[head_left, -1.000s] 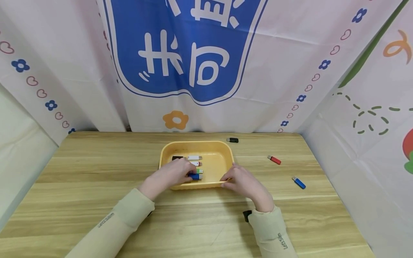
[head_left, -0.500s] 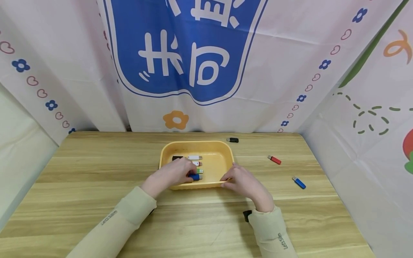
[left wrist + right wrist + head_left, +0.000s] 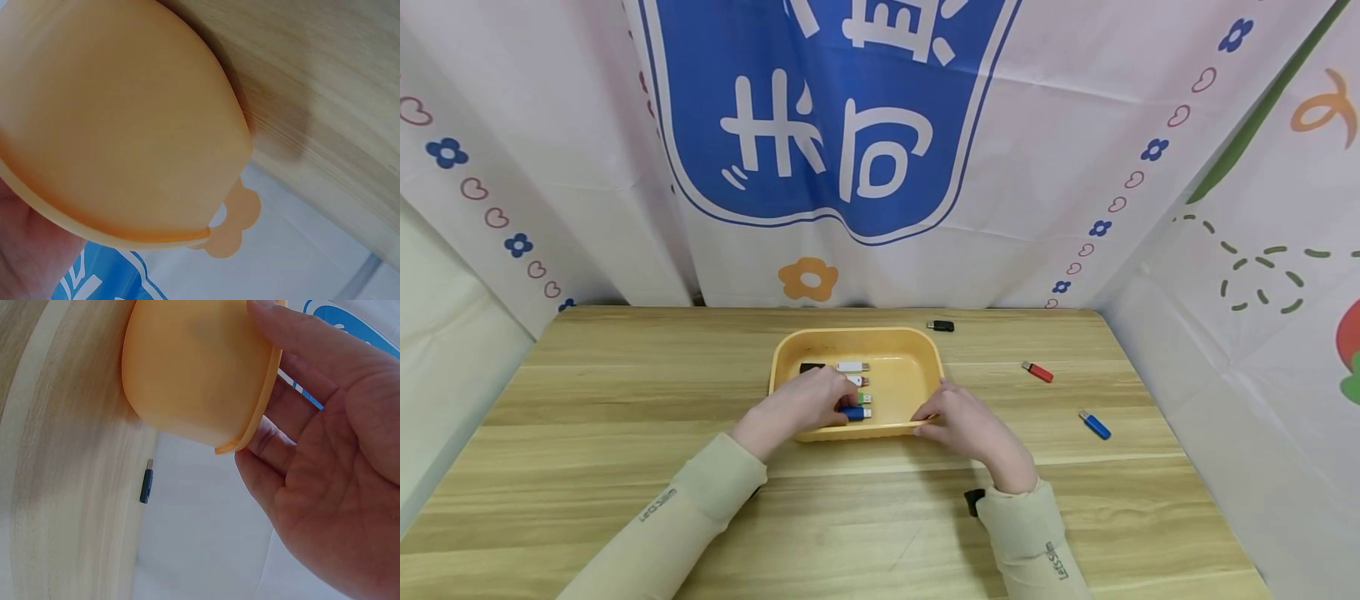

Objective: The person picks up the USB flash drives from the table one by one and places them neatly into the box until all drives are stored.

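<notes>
Two hands I am monitoring are working at the yellow tray (image 3: pixel 904 390): the left hand (image 3: pixel 805 402) is pinching a blue USB stick (image 3: pixel 857 412) inside, near the front wall, beside a green stick (image 3: pixel 866 399); the right hand (image 3: pixel 964 421) is gripping the near right corner, thumb outside.

Includes one table (image 3: pixel 640 400), one tray (image 3: pixel 904 390), two hands (image 3: pixel 808 402) (image 3: pixel 970 427), five USB sticks (image 3: pixel 850 367) visible inside the tray and three loose USB sticks (image 3: pixel 1037 372) on the table.
</notes>
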A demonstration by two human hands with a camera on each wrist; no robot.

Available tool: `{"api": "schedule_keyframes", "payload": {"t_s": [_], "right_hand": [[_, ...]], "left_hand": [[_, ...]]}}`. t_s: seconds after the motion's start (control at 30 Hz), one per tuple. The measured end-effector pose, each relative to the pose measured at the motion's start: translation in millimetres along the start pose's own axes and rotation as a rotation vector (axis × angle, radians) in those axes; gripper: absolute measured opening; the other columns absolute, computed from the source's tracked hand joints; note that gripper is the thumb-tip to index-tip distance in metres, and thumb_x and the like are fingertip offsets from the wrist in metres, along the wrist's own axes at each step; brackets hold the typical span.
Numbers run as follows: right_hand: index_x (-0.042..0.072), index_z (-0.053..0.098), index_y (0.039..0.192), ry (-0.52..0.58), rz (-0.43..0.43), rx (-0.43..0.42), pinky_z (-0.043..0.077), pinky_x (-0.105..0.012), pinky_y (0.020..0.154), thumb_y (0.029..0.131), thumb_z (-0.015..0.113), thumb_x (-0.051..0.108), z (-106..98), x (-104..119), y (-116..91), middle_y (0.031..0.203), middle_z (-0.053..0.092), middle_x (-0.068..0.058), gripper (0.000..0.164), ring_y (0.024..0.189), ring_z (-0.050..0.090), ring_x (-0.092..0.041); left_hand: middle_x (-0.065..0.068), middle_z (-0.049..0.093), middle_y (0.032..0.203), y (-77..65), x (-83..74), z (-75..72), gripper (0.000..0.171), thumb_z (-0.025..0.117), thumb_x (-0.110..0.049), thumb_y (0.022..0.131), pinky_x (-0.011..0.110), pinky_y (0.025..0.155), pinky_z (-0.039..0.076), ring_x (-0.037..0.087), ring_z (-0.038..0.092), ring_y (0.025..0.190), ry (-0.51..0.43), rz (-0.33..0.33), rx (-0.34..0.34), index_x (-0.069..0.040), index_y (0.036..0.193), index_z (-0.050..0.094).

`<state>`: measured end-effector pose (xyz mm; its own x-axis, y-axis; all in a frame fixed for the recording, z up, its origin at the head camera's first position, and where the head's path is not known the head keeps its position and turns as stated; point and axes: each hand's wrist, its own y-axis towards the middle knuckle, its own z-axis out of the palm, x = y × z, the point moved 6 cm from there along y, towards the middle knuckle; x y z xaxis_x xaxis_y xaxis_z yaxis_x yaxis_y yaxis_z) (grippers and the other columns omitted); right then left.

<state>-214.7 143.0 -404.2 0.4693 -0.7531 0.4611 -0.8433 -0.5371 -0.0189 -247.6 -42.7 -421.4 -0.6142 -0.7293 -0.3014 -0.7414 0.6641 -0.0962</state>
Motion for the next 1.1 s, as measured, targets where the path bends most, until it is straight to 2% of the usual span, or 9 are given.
{"api": "schedule_keyframes", "payload": {"t_s": [0.63,0.93,1.1], "right_hand": [[0.009,0.08,0.093,0.015,0.016,-0.001,0.031,-0.048,0.122,0.085,0.078,0.013,-1,0,0,0.094,0.077,-0.001,0.009,0.099,0.067,-0.02],[0.009,0.081,0.092,0.006,-0.01,-0.003,0.032,-0.05,0.122,0.085,0.078,0.013,0,1,1,0.094,0.077,-0.001,0.009,0.098,0.066,-0.019],[0.009,0.081,0.093,0.014,0.002,0.0,0.031,-0.048,0.123,0.085,0.078,0.013,0,1,1,0.095,0.077,-0.001,0.009,0.099,0.067,-0.019]], "left_hand": [[-0.003,0.07,0.083,2.7,3.0,4.4,0.014,0.081,-0.024,0.084,0.024,0.064,0.049,0.007,0.054,0.068,0.019,-0.034,0.038,-0.013,0.089,0.073],[-0.006,0.069,0.081,-0.1,2.9,-1.0,0.012,0.081,-0.022,0.084,0.024,0.067,0.051,0.005,0.056,0.07,-0.019,-0.032,0.014,-0.014,0.087,0.072],[-0.006,0.07,0.08,-4.7,1.7,-13.9,0.006,0.078,-0.015,0.086,0.023,0.069,0.053,0.003,0.058,0.07,-0.006,0.012,-0.06,-0.014,0.085,0.072]]}}
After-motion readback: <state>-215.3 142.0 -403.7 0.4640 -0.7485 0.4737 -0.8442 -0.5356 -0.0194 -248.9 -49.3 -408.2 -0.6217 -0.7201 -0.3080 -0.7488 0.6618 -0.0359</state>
